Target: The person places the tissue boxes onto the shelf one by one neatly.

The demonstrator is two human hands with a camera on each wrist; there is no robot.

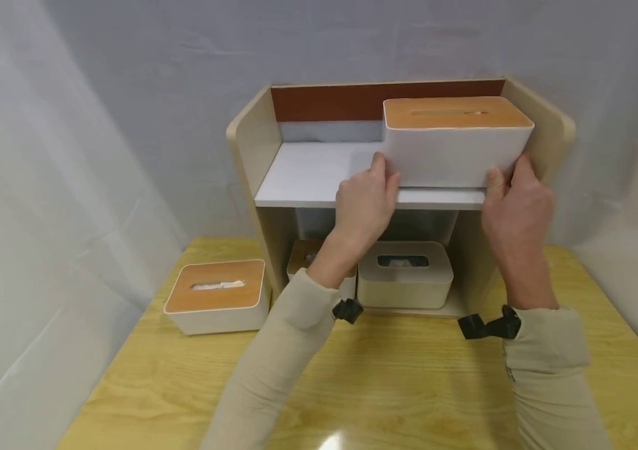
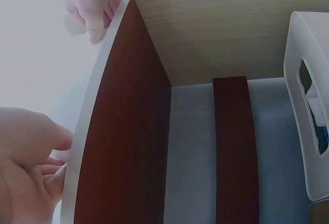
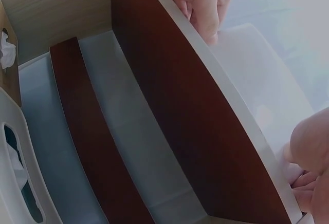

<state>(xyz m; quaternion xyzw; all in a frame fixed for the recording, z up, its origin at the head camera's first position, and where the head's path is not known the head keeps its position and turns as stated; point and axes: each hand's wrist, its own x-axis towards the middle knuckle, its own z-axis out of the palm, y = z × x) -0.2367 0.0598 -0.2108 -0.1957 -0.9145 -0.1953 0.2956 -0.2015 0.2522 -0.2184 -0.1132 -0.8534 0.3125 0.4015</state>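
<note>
A large white tissue box [image 1: 456, 156] with a wood-coloured lid sits at the right of the white upper shelf [image 1: 319, 169]. My left hand [image 1: 366, 197] grips its lower left corner, thumb on the front face. At the lower right corner, my right hand [image 1: 518, 209] holds the other end, thumb also in front. From the left wrist view, the left hand [image 2: 31, 157] shows curled fingers right at the shelf's edge. The right wrist view looks under the shelf, with the right hand [image 3: 313, 162] at the board's front edge.
Below, a cream tissue box [image 1: 405, 287] and a smaller wood-lidded tissue box [image 1: 302, 253] stand in the lower compartment. Another wood-lidded tissue box [image 1: 217, 297] is on the wooden table [image 1: 397, 387], left of the rack. Side panels [image 1: 543, 125] bound the shelf.
</note>
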